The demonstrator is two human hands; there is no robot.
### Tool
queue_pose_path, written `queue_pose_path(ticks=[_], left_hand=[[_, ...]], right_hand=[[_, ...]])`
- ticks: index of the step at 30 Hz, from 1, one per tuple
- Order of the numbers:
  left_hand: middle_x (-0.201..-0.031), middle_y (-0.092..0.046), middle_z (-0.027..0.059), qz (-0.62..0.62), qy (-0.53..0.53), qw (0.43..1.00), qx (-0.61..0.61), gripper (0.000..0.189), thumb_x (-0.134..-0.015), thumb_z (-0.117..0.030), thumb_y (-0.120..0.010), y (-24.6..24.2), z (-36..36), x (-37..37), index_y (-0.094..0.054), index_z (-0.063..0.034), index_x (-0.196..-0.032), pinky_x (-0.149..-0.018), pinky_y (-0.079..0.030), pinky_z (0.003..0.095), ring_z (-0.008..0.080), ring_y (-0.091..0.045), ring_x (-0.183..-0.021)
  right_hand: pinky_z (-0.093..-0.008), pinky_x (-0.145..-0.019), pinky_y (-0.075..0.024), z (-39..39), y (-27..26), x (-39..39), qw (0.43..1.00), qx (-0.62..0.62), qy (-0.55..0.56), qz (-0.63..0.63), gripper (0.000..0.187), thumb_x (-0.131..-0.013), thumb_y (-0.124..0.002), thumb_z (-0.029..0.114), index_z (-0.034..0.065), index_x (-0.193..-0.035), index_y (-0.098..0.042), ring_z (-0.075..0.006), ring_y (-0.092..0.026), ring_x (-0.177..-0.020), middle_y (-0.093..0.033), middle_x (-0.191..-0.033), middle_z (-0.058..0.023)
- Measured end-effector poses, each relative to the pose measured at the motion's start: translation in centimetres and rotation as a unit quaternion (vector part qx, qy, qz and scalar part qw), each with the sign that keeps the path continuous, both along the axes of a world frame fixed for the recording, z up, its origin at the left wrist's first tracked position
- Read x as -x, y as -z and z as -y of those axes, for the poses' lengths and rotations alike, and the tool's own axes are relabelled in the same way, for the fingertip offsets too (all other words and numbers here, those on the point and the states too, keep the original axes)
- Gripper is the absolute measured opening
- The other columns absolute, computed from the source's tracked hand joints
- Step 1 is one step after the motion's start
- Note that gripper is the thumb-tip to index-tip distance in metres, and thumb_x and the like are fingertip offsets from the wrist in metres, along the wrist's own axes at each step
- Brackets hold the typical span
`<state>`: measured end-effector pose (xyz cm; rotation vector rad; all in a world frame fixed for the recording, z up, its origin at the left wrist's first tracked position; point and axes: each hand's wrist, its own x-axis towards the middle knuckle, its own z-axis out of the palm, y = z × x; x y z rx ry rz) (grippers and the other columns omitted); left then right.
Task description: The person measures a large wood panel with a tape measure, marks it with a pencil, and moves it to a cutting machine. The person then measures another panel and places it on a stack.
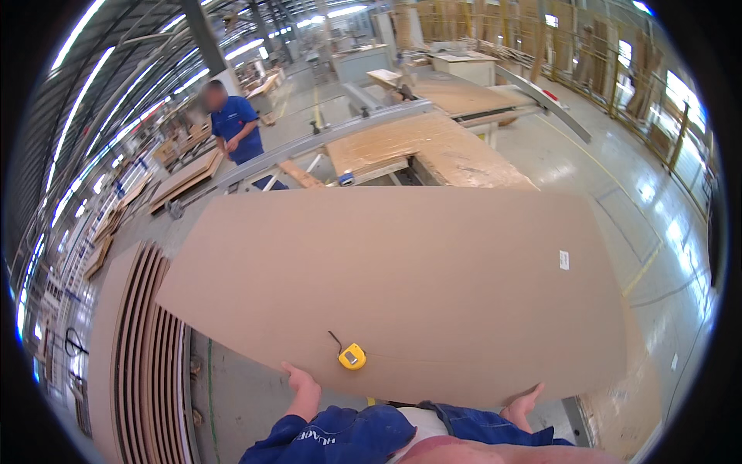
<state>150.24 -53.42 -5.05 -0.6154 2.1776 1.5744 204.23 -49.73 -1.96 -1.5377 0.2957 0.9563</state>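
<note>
A large flat brown board spans the view in front of me. My left hand holds its near edge left of centre, thumb on top and fingers hidden underneath. Farther right along that same edge, my right hand also grips the board, its thumb lying over the rim. A yellow tape measure with a dark strap rests on the board, not far from my left hand. Towards the board's right end is a small white label bearing writing.
A stack of panels stands at left, close to the board's corner. Beyond the board are a panel saw's wooden table and long metal fence. A co-worker in blue stands at the far left. Yellow fencing lines the right.
</note>
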Motion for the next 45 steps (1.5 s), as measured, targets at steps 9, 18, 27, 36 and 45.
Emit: queue_pose_path(ticks=[9, 18, 27, 36, 45], left_hand=[[-0.122, -0.069, 0.0174, 0.001, -0.014, 1.0, 0.024, 0.09, -0.096, -0.072, -0.044, -2.2, -0.6, -1.3, -0.062, 0.0118, -0.124, -0.092, -0.053, 0.04, 0.0301, -0.067, -0.109], [-0.12, -0.069, 0.0221, 0.001, -0.02, 1.0, 0.002, 0.086, -0.095, -0.069, -0.05, -0.8, -0.2, -1.1, -0.063, 0.0126, -0.118, -0.091, -0.053, 0.043, 0.0332, -0.067, -0.109], [-0.133, -0.062, 0.0129, 0.148, -0.032, 0.945, -0.289, 0.073, -0.092, -0.053, -0.07, -4.3, -0.5, -2.6, -0.053, 0.002, -0.137, -0.098, -0.053, 0.0485, 0.0299, -0.063, -0.117], [-0.134, -0.062, 0.0105, 0.192, -0.062, 0.931, -0.306, 0.068, -0.092, -0.049, -0.072, -6.6, -1.4, -3.0, -0.054, -0.0008, -0.137, -0.1, -0.052, 0.0494, 0.0289, -0.062, -0.118], [-0.139, -0.059, 0.0107, 0.207, -0.059, 0.937, -0.277, 0.077, -0.091, -0.056, -0.071, -6.5, -3.4, -3.0, -0.05, -0.0021, -0.142, -0.104, -0.049, 0.0503, 0.03, -0.059, -0.124]], right_hand=[[-0.0488, -0.111, -0.0368, 0.6, 2.4, -1.4, 0.995, -0.051, -0.072, 0.054, 0.071, -0.1, -0.04, 0.063, 0.015, -0.153, -0.038, -0.0289, -0.043, -0.137, -0.041, -0.154, -0.0058], [-0.052, -0.114, -0.0338, 0.0, 8.6, -7.5, 0.963, -0.05, -0.191, -0.186, 0.081, -0.093, -0.049, 0.069, 0.0167, -0.153, -0.037, -0.0297, -0.039, -0.14, -0.04, -0.155, -0.0064], [-0.05, -0.115, -0.0342, 0.4, 21.3, -17.6, 0.92, -0.081, -0.283, -0.26, 0.082, -0.094, -0.056, 0.066, 0.0115, -0.153, -0.041, -0.032, -0.043, -0.137, -0.046, -0.152, -0.0094], [-0.0482, -0.116, -0.0336, 1.3, 13.0, -12.3, 0.941, -0.058, -0.242, -0.229, 0.083, -0.094, -0.054, 0.07, 0.0145, -0.153, -0.039, -0.0312, -0.041, -0.138, -0.043, -0.154, -0.0088], [-0.0477, -0.119, -0.03, -4.2, 1.7, -3.9, 0.963, -0.038, -0.208, -0.165, 0.079, -0.096, -0.05, 0.07, 0.0175, -0.154, -0.036, -0.0302, -0.035, -0.143, -0.037, -0.158, -0.0081]])
